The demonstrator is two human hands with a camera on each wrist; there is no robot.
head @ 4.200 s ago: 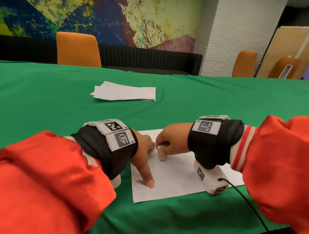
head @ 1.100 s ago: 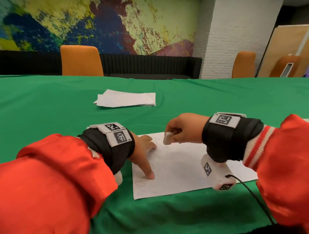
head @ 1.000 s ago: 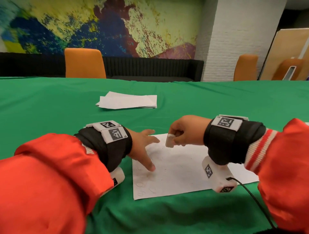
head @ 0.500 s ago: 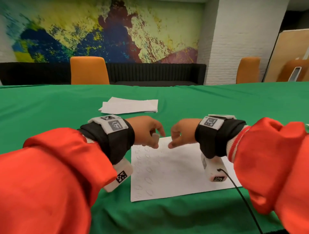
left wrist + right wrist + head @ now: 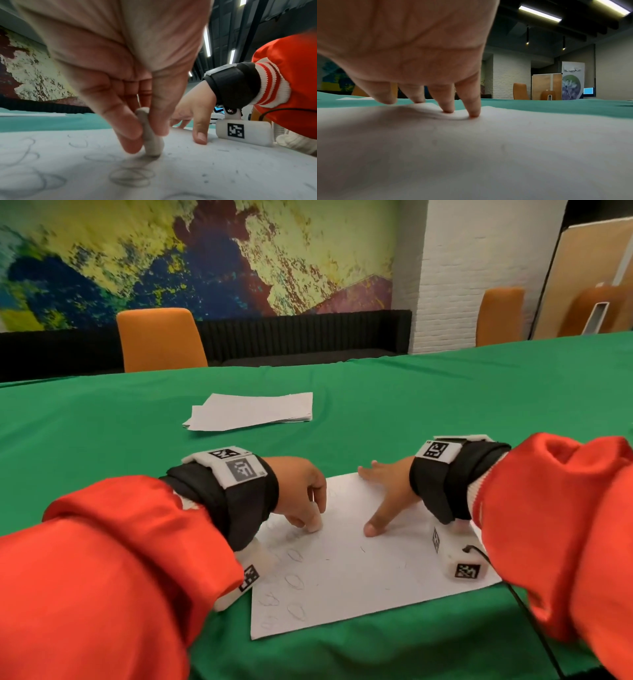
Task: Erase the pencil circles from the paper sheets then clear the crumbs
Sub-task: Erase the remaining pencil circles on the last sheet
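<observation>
Paper sheet (image 5: 359,570) lies flat on the green table (image 5: 428,412) at the lower centre of the head view, thin, light and limp, so it will likely slide or crease under rubbing unless pinned. The right hand (image 5: 387,498) does that job: its fingers (image 5: 473,108) are spread and straight, tips pressing the sheet near its far edge, holding nothing. The left hand (image 5: 301,494) pinches a small pale eraser (image 5: 150,136) between thumb and fingers, its lower end touching the paper among the pencil circles (image 5: 294,582) that run down the sheet's left side. The eraser looks soft and rubbery, short enough that a low grip close to its working end should keep it from bending or slipping out. Dark crumbs (image 5: 221,169) lie scattered over the middle of the sheet; being tiny and loose, they should brush off easily. A stack of further sheets (image 5: 250,410) rests well apart, higher in the frame.
</observation>
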